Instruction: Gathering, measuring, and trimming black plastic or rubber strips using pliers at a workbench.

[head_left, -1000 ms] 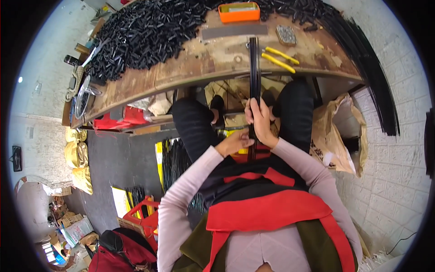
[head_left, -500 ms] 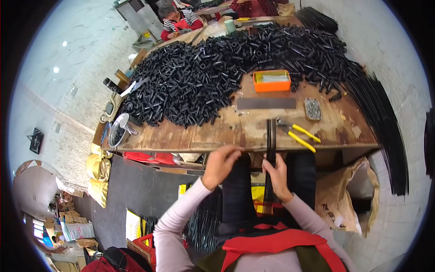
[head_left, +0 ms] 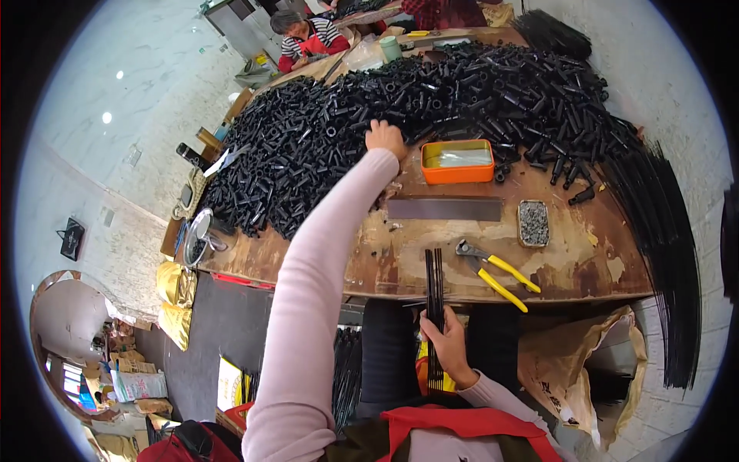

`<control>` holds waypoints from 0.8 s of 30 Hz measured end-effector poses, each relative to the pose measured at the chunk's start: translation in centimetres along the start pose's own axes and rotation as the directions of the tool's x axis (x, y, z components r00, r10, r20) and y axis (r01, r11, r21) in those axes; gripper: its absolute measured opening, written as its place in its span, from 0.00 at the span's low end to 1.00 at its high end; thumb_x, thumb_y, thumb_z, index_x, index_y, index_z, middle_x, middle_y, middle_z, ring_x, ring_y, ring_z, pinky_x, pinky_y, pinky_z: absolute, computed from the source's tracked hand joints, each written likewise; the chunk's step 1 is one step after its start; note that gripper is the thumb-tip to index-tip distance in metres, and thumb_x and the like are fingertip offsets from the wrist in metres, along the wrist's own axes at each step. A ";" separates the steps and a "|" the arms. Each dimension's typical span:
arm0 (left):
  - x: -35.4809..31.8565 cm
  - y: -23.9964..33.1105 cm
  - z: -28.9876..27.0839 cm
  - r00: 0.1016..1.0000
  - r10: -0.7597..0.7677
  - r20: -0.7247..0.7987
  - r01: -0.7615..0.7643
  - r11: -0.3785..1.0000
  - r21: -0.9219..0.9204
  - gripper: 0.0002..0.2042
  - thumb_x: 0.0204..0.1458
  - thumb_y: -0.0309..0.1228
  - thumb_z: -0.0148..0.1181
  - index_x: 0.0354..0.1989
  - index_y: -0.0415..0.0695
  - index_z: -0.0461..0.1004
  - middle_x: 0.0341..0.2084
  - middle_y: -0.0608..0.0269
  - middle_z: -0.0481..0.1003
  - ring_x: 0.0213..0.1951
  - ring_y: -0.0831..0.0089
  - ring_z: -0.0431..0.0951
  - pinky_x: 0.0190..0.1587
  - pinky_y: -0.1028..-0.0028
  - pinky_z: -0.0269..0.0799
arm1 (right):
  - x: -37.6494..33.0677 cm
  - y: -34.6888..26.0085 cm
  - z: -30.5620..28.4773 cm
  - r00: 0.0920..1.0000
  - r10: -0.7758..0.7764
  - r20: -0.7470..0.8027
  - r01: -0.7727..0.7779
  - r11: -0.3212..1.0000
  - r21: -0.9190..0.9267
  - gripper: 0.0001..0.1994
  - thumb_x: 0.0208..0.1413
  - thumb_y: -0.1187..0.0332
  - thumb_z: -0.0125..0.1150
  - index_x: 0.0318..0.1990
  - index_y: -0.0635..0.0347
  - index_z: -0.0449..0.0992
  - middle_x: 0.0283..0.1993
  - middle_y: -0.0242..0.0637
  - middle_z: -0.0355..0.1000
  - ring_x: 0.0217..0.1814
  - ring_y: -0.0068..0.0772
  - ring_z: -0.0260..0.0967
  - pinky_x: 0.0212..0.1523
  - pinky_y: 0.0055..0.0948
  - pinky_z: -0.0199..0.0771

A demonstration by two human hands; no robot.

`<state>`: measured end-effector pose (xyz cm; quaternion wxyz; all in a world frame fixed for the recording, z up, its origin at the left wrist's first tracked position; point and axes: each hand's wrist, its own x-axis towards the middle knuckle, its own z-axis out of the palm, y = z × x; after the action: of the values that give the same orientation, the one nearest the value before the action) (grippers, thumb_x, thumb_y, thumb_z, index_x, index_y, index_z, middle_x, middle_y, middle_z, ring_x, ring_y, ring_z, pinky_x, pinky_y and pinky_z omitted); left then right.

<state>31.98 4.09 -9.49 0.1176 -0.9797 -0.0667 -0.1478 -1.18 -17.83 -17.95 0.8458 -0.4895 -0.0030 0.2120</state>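
Left arm stretched far forward across the bench (head_left: 400, 254), pink sleeve nearly straight, left hand (head_left: 385, 137) resting palm-down at the near edge of the pile of black tubes (head_left: 431, 100). Fingers dig into the tubes and are hidden, so can't tell if that grip is closed on one or just touching.

Right hand (head_left: 445, 343) low, near the lap, just below the bench's front edge, wrist bent, fingers curled shut around a bundle of thin black rods (head_left: 435, 308). Rods stand roughly upright in view, top ends lying over the bench edge, lower ends running down past the hand between the knees.

On the bench near the rods: yellow-handled pliers (head_left: 493, 271) just right of the rod tips, a small tray of tiny metal parts (head_left: 533, 223), a flat grey strip (head_left: 445, 209), an orange tin (head_left: 457, 161) right of the left hand, touching the pile's edge. Long black rods (head_left: 670, 262) fan down the right side of the bench, lower ends cut off by dark rim. A paper sack (head_left: 577, 362) sits right of the knees, contents not readable.

Another person (head_left: 304, 35) sits at the far end, mostly cut off by the top edge. Lower left clutter is too warped to make out.
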 end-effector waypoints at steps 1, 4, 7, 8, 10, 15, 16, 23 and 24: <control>0.6 -0.3 -0.5 0.998 0.022 -0.063 -0.022 1.000 0.002 0.18 0.43 0.42 0.67 0.40 0.46 0.81 0.41 0.57 0.76 0.49 0.58 0.74 0.48 0.60 0.75 | -0.1 -0.3 0.1 1.000 -0.005 0.005 0.005 1.000 0.003 0.06 0.60 0.73 0.58 0.42 0.62 0.70 0.27 0.25 0.65 0.27 0.15 0.62 0.30 0.17 0.61; 2.0 -4.0 -4.1 0.993 0.003 0.120 0.064 0.834 -0.549 0.17 0.44 0.38 0.65 0.39 0.38 0.78 0.30 0.52 0.80 0.32 0.58 0.82 0.35 0.59 0.79 | -0.1 -0.3 -0.1 1.000 -0.014 0.000 0.014 1.000 0.005 0.06 0.60 0.73 0.58 0.42 0.62 0.70 0.27 0.26 0.65 0.26 0.15 0.62 0.29 0.17 0.62; 0.0 -6.0 -5.8 0.974 -0.033 0.226 0.222 0.375 -0.900 0.15 0.47 0.34 0.62 0.33 0.32 0.71 0.27 0.44 0.79 0.29 0.60 0.83 0.32 0.67 0.79 | 0.0 -0.1 -1.0 0.999 -0.052 0.007 0.052 0.999 0.002 0.06 0.60 0.73 0.58 0.42 0.62 0.70 0.27 0.26 0.65 0.26 0.14 0.62 0.29 0.17 0.63; -1.1 -8.5 -4.6 0.987 -0.078 0.138 0.158 0.524 -0.837 0.13 0.49 0.33 0.59 0.34 0.33 0.72 0.28 0.43 0.79 0.32 0.56 0.82 0.36 0.64 0.78 | -0.2 0.2 -0.4 0.997 -0.063 0.036 0.062 0.998 0.016 0.06 0.60 0.73 0.58 0.43 0.62 0.70 0.26 0.26 0.65 0.26 0.14 0.62 0.28 0.17 0.63; -3.6 -8.0 -3.9 1.000 0.022 0.013 -0.009 0.782 -0.624 0.07 0.52 0.27 0.51 0.30 0.38 0.75 0.25 0.53 0.78 0.30 0.64 0.81 0.34 0.67 0.75 | -0.2 0.0 -0.5 0.998 -0.051 0.023 0.050 0.999 0.016 0.06 0.61 0.73 0.58 0.43 0.62 0.69 0.26 0.26 0.65 0.25 0.14 0.62 0.28 0.17 0.63; -9.0 -5.3 -2.0 0.965 0.208 -0.157 -0.259 0.844 -0.470 0.09 0.44 0.28 0.66 0.34 0.40 0.78 0.34 0.52 0.75 0.44 0.52 0.75 0.46 0.61 0.72 | -0.4 0.4 0.0 0.997 -0.071 0.009 0.071 0.997 0.031 0.05 0.60 0.75 0.57 0.41 0.61 0.69 0.26 0.27 0.66 0.25 0.16 0.62 0.28 0.18 0.62; -9.1 -4.9 -1.8 0.964 0.207 -0.166 -0.262 0.844 -0.469 0.09 0.44 0.28 0.66 0.34 0.40 0.78 0.34 0.52 0.75 0.44 0.52 0.75 0.46 0.61 0.72 | -0.3 0.5 0.2 0.996 -0.092 0.020 0.092 0.996 0.006 0.05 0.61 0.73 0.57 0.42 0.61 0.69 0.26 0.26 0.64 0.24 0.15 0.61 0.28 0.19 0.66; -7.7 -4.4 -1.8 0.974 0.161 -0.161 -0.209 0.913 -0.350 0.10 0.39 0.31 0.70 0.31 0.45 0.80 0.40 0.55 0.71 0.46 0.57 0.74 0.44 0.62 0.74 | -0.3 0.3 0.6 0.993 -0.120 0.010 0.120 0.993 -0.011 0.05 0.60 0.75 0.57 0.41 0.61 0.69 0.26 0.26 0.65 0.25 0.16 0.63 0.28 0.17 0.62; -7.8 -4.3 -2.7 0.974 0.111 -0.199 -0.190 0.880 -0.435 0.10 0.40 0.32 0.70 0.31 0.44 0.81 0.40 0.54 0.71 0.45 0.57 0.75 0.44 0.62 0.74 | 0.0 0.8 0.5 0.989 -0.144 0.020 0.144 0.990 -0.007 0.05 0.60 0.75 0.57 0.41 0.62 0.69 0.26 0.27 0.65 0.25 0.17 0.63 0.27 0.17 0.62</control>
<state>23.18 6.82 -8.41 -0.0966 -0.9663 0.0562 -0.2319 -1.60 -17.11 -18.36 0.8568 -0.4895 -0.0473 0.1551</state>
